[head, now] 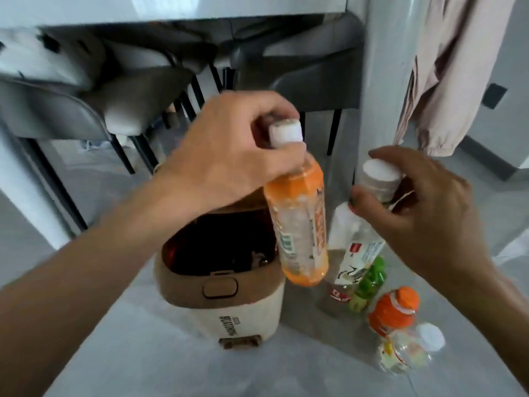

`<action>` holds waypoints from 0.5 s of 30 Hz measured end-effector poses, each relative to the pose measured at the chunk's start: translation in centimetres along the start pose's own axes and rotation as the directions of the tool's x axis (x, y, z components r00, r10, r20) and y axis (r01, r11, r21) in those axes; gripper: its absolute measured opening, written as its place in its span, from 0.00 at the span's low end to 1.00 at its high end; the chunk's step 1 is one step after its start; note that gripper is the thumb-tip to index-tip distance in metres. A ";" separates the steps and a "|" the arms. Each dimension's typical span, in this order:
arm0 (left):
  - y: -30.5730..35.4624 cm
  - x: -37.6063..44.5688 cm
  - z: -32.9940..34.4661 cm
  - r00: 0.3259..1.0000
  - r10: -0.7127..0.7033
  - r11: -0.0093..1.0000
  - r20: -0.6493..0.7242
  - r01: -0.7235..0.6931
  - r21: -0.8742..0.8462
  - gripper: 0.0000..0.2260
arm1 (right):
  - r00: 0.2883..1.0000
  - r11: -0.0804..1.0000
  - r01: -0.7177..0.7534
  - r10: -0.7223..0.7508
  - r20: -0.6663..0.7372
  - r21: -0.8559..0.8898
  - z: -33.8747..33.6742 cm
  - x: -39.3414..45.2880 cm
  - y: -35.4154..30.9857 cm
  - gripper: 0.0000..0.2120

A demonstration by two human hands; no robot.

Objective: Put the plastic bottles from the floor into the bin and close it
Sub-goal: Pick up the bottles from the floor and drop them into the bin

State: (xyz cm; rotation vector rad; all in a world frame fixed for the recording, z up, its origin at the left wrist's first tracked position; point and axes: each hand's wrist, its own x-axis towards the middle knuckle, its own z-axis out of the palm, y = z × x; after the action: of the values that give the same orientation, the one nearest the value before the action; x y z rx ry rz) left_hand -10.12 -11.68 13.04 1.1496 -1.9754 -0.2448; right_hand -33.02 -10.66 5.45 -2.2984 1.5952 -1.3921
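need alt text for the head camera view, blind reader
The left hand holds an orange-labelled bottle by its neck beside the open bin, while the right hand grips a white-capped bottle. More bottles stand on the floor.

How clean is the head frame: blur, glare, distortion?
Head view: motion blur softens the orange-labelled plastic bottle and left hand; wide-angle bending curves the white table edge; soft daylight, faint sheen on the grey tiled floor; beige bin's interior reads dark.

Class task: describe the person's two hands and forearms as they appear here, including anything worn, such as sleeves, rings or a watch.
The left hand and right hand are bare, as are both forearms. No sleeves, gloves, rings, watch or bracelet show. One right fingertip seems to carry reddish nail polish, though blur makes that unsure.
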 end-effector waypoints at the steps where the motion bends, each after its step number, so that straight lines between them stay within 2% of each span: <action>1: 0.1 0.5 -2.1 0.998 0.002 1.000 -0.061 -0.002 0.002 0.12 | 0.999 0.999 0.029 -0.027 -0.043 0.035 -0.1 1.2 -1.0 0.17; 4: -0.1 0.6 -7.3 0.989 -0.024 1.000 -0.144 0.026 0.011 0.11 | 0.988 0.986 0.099 -0.082 -0.134 0.130 0.7 3.7 -3.5 0.17; 7: -2.0 0.0 -9.1 0.990 -0.094 0.994 -0.102 0.099 0.045 0.13 | 0.986 0.981 0.139 -0.124 -0.112 0.138 3.9 4.9 -5.1 0.18; 11: -6.7 -1.4 -6.7 0.970 -0.229 0.960 0.078 0.211 0.185 0.12 | 0.990 0.992 0.053 -0.067 0.120 0.113 9.9 4.4 -5.1 0.20; 15: -12.2 -4.4 -2.4 0.906 -0.352 0.906 0.235 0.266 0.331 0.10 | 0.918 0.999 -0.043 0.036 0.395 0.008 15.0 3.1 -4.0 0.22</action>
State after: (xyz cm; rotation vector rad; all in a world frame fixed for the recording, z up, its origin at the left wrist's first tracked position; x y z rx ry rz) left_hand 0.49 -14.57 5.69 1.7126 -2.1214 -0.3094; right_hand -19.83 -17.70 0.27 -2.3288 1.4832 -0.8506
